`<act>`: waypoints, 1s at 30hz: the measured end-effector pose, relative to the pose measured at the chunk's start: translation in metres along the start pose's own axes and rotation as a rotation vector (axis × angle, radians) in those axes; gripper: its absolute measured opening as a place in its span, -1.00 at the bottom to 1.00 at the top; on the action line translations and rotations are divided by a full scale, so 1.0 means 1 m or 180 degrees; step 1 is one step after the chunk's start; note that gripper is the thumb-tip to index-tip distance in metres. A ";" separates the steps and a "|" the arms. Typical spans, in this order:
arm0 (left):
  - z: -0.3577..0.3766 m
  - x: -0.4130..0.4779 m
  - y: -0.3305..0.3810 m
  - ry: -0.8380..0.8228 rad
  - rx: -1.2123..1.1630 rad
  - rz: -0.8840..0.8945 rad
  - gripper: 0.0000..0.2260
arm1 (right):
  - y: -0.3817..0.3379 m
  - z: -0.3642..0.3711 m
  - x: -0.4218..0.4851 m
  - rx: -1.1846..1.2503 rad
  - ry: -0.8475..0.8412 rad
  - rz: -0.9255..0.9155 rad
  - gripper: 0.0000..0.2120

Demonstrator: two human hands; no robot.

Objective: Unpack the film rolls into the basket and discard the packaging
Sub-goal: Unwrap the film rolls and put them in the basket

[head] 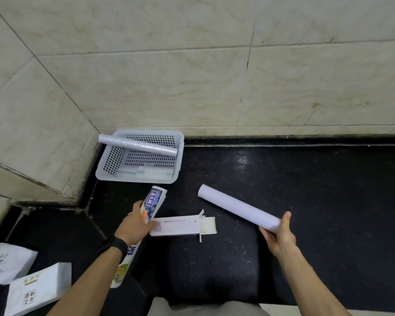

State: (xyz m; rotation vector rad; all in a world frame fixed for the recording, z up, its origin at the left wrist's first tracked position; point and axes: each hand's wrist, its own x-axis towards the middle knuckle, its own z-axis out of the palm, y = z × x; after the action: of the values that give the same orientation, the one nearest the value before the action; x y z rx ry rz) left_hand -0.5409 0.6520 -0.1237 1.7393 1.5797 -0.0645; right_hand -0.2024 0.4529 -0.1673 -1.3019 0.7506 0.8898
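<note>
My right hand [279,236] grips the near end of a bare white film roll [237,207], which slants up and left above the black counter. My left hand [136,225] is closed around a rolled printed paper wrapper [151,205], whose lower end sticks out below my wrist. Between my hands lies an opened white carton [183,225] with its end flap loose. In the corner stands a white perforated basket [179,156]. A shiny film roll [138,144] lies slantwise across its rim, and a flat white pack rests on its floor.
Tiled walls close off the back and the left, where the black counter [306,190] steps around a corner. Two white paper packets [38,288] lie at the lower left. The counter's front edge runs along the bottom of the view.
</note>
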 end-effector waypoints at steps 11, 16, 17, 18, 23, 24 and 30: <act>0.007 -0.009 0.040 0.0268 -0.0108 0.0484 -0.16 | -0.006 0.000 -0.004 -0.0202 -0.0397 0.0005 -0.34; 0.014 -0.016 0.107 -0.0249 -0.1159 0.0840 -0.34 | -0.013 0.019 -0.022 -0.0467 -0.0872 0.0034 -0.36; 0.014 -0.017 0.116 -0.0321 -0.1425 0.0767 -0.43 | -0.016 0.025 -0.027 -0.0514 -0.0942 0.0015 -0.38; 0.014 -0.018 0.121 -0.0392 -0.1725 0.0660 -0.54 | -0.019 0.031 -0.032 -0.0509 -0.1000 -0.0005 -0.40; 0.005 -0.018 0.121 -0.0333 -0.3095 0.0086 -0.81 | -0.028 0.065 -0.060 -0.0026 -0.1653 0.0072 -0.42; 0.004 -0.018 0.118 -0.0281 -0.3307 -0.0021 -0.82 | -0.025 0.074 -0.067 -0.0121 -0.1817 0.0078 -0.45; 0.004 -0.013 0.090 -0.0042 -0.4352 -0.0470 -0.84 | 0.036 0.146 -0.106 -0.1508 -0.2403 -0.0660 -0.47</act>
State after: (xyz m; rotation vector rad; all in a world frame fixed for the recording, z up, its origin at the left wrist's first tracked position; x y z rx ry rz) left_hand -0.4639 0.6448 -0.0751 0.5329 1.1875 0.7516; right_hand -0.2880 0.5855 -0.0731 -1.2728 -0.1969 1.3180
